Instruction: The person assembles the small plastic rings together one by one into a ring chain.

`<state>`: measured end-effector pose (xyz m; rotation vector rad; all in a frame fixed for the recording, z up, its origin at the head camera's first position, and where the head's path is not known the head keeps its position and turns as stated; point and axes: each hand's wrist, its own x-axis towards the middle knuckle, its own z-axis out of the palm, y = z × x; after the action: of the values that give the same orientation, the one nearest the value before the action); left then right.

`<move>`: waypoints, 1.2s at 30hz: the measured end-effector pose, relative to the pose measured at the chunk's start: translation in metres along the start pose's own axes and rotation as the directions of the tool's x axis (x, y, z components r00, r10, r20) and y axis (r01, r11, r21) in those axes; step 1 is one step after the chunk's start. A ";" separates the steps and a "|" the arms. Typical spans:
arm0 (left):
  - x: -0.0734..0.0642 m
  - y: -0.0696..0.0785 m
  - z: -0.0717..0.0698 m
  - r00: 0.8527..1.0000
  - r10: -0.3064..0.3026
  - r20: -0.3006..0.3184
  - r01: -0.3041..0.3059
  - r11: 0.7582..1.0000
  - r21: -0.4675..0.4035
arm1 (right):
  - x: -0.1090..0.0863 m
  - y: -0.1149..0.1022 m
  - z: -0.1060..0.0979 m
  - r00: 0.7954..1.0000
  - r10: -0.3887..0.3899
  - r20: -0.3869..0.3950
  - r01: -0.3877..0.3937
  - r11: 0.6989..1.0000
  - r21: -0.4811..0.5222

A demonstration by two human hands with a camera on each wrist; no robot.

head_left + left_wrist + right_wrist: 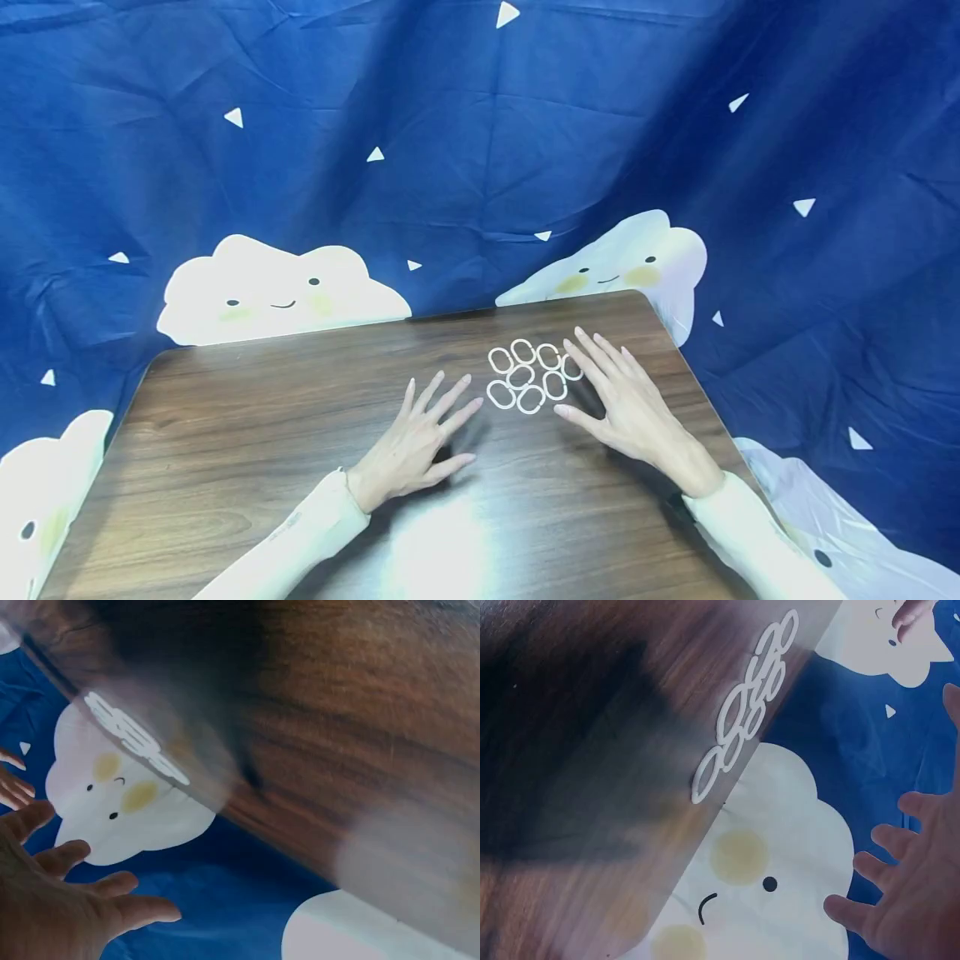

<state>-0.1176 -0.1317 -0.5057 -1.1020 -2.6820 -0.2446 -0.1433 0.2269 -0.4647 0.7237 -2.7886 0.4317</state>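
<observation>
As seen right of centre in the head view, now looking at eight rings (534, 376), bunched flat on the table (262, 433). Over to lower centre, on to the left hand (416, 442), spread wide, gripping nothing, near the rings. Across to the right of the frame, on to the right hand (633, 408), splayed and empty too, overlapping the rightmost ring; impossible to tell whether touching it. Up top, backed by a blue cloth (450, 167).
</observation>
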 end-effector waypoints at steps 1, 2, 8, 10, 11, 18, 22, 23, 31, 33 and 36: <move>0.001 -0.001 0.001 1.000 0.000 -0.011 0.000 1.000 0.001 | 0.000 0.001 0.001 1.000 0.003 -0.007 -0.003 1.000 0.006; 0.002 -0.001 0.002 1.000 0.000 -0.023 0.000 1.000 0.003 | 0.001 0.003 0.002 1.000 0.007 -0.009 -0.007 1.000 0.014; 0.012 -0.004 0.006 0.994 -0.072 -0.080 0.063 0.993 -0.105 | 0.004 0.016 0.008 0.998 0.017 -0.056 -0.013 0.998 0.065; 0.016 -0.005 0.007 0.988 -0.132 -0.075 0.118 0.979 -0.168 | 0.005 0.020 0.011 0.997 0.022 -0.078 -0.016 0.997 0.079; 0.017 -0.005 0.008 0.984 -0.162 -0.069 0.146 0.969 -0.199 | 0.005 0.022 0.012 0.996 0.025 -0.087 -0.018 0.996 0.084; 0.026 -0.008 0.016 0.953 -0.303 -0.011 0.280 0.890 -0.360 | 0.008 0.033 0.024 0.993 0.081 -0.087 -0.069 0.989 0.132; 0.032 -0.010 0.022 0.938 -0.346 -0.011 0.296 0.819 -0.492 | 0.014 0.039 0.031 0.988 0.132 -0.085 -0.113 0.974 0.197; 0.033 -0.011 0.024 0.934 -0.356 -0.009 0.299 0.795 -0.527 | 0.014 0.041 0.033 0.986 0.144 -0.085 -0.123 0.968 0.220; 0.044 -0.012 0.030 0.905 -0.417 0.082 0.358 0.647 -0.674 | 0.022 0.056 0.049 0.972 0.223 -0.072 -0.183 0.916 0.358; 0.046 -0.011 0.032 0.901 -0.422 0.102 0.372 0.628 -0.683 | 0.024 0.059 0.052 0.969 0.240 -0.061 -0.202 0.909 0.365; 0.049 -0.011 0.033 0.894 -0.432 0.116 0.388 0.619 -0.683 | 0.027 0.062 0.056 0.966 0.256 -0.046 -0.220 0.897 0.383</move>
<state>-0.1636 -0.0987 -0.5248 -0.5447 -2.7970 -1.4508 -0.2057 0.2483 -0.5225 0.4115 -2.7393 1.0421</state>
